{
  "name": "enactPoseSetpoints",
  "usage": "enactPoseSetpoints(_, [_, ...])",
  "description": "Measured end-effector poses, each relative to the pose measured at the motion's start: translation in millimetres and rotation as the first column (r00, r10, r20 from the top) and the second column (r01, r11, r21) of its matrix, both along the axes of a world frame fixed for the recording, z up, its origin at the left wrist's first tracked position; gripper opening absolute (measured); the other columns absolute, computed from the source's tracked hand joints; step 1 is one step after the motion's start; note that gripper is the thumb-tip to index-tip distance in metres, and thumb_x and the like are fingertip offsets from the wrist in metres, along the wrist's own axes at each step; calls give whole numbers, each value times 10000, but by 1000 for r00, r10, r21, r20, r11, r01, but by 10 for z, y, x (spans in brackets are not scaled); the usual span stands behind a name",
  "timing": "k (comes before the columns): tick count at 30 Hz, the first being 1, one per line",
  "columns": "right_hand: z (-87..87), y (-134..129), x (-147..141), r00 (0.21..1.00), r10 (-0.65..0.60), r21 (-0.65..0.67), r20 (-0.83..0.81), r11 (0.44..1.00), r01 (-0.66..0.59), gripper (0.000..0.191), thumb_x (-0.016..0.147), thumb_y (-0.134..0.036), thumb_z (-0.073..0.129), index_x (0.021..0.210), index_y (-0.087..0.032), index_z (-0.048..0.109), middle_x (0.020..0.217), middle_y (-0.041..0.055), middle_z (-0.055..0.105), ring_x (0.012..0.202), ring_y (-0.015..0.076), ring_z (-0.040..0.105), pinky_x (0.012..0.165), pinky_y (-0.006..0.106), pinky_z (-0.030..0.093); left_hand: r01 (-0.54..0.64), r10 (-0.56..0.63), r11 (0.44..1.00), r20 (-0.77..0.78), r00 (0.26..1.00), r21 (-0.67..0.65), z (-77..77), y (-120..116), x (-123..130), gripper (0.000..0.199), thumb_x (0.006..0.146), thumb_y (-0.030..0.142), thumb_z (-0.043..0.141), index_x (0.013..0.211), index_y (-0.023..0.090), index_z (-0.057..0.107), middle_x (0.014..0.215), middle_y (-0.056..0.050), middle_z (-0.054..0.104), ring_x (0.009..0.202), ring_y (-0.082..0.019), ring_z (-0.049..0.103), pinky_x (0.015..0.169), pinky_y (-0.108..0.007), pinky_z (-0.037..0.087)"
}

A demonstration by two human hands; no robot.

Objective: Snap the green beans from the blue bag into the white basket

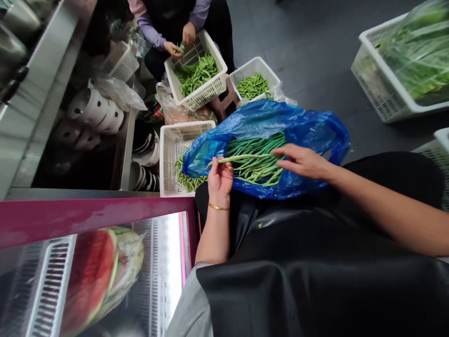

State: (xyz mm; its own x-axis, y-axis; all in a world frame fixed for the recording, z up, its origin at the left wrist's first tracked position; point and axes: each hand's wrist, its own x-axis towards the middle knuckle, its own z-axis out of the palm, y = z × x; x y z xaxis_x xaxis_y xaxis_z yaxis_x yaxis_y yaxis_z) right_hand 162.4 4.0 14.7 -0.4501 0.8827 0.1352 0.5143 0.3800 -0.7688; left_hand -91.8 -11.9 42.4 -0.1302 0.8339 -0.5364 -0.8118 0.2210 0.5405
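Note:
An open blue plastic bag [312,126] lies on my lap with many long green beans [259,150] inside. My left hand [220,175] pinches the left end of a pale long bean [245,157] above the bag's left part. That bean stretches right to my right hand [298,161], whose thumb and fingers are slightly parted around its other end; whether they grip it is unclear. Just left of the bag, a white basket [168,140] holds short bean pieces [189,181], partly covered by the bag's edge.
Across from me a person's hands [180,42] work over a white basket [213,84] of bean pieces. Another bean basket [257,63] stands beside it. Leafy greens fill a crate [379,79] at right. A pink-edged glass case [105,210] with cut watermelon [91,267] is at lower left.

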Motion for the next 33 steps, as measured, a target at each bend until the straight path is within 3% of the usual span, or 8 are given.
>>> enactPoseSetpoints(2, [-65,-25,-61,991,129,-65,-19,989,-130,295,865,-418,483,926,-193,664,871,78,674,751,190,619,709,309,470,18,-18,1000,3,1000,-14,14,4,21,400,983,285,368,701,139,612,587,4,622,514,-52,590,508,-138,466])
enactPoseSetpoints(11, [44,-238,-69,992,118,-315,-53,940,-128,411,921,-483,377,857,-184,653,600,14,590,540,149,536,558,271,397,38,-37,999,-82,996,11,50,-22,153,361,972,298,403,715,154,611,604,11,618,541,-50,582,546,-148,468])
enactPoseSetpoints(14, [2,-346,-31,993,115,-187,30,977,-107,460,941,-468,326,716,-198,623,611,37,607,565,154,549,583,273,388,97,-93,995,-161,983,17,39,-103,264,327,944,383,454,766,163,619,700,-11,660,617,-74,611,582,-175,481])
enactPoseSetpoints(18, [-92,-543,-65,968,124,34,218,990,-134,494,938,-496,348,614,-200,573,594,67,605,541,162,531,532,279,332,371,-355,928,-271,895,9,-97,-309,514,316,836,455,607,875,144,640,839,-63,684,613,-86,583,516,-183,424])
enactPoseSetpoints(23, [231,-850,-62,881,467,129,76,871,-473,460,967,-431,330,724,-207,650,640,75,633,606,165,562,581,279,385,478,-478,878,-102,873,-21,-294,-445,594,364,835,469,600,680,151,516,579,9,504,511,-76,481,513,-205,410])
enactPoseSetpoints(27, [357,-870,85,774,630,-192,-73,752,-630,394,954,-429,385,894,-202,701,791,71,681,716,165,622,660,270,449,606,-590,789,-150,793,105,-218,-485,494,416,840,536,553,659,171,467,552,15,434,552,-108,506,618,-270,487])
enactPoseSetpoints(30, [220,-709,130,874,474,-473,-107,749,-464,427,825,-564,552,963,-189,703,800,59,681,647,167,617,565,263,444,753,-731,629,-182,657,192,-118,-538,499,453,769,581,613,642,173,461,517,24,388,490,-108,454,507,-256,452])
enactPoseSetpoints(33, [146,-446,3,950,40,-688,-308,680,-252,550,807,-647,510,984,-149,663,624,22,597,447,105,480,410,232,339,867,-854,466,-164,493,179,-85,-584,575,455,725,566,664,644,167,463,498,43,346,410,-63,313,369,-184,277])
